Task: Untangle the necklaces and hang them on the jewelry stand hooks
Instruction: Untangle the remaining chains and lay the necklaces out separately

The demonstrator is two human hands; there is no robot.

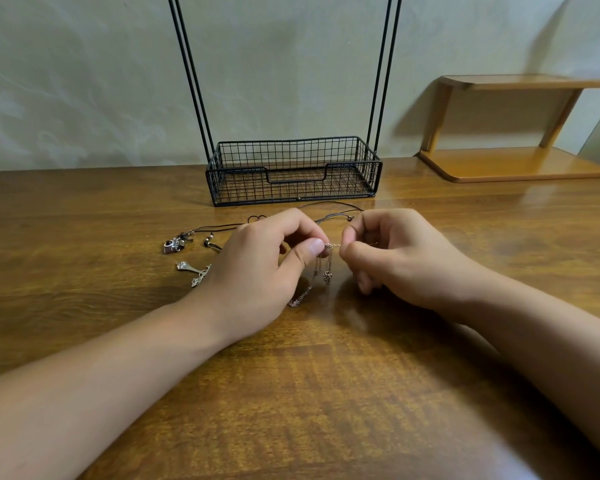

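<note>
I am in the untangling step: my left hand point(257, 258) and right hand point(395, 258) each pinch the silver chain point(321, 268) in a narrow grip just before the jewelry stand point(291, 171), and next I must tease its strands apart.

The jewelry stand point(293, 169) hooks lie beyond the picture's top edge.

Two hands point(264, 258) point(395, 258); one wire jewelry stand point(291, 171); one wooden shelf point(513, 161); two pendants point(173, 244) point(193, 270).
</note>
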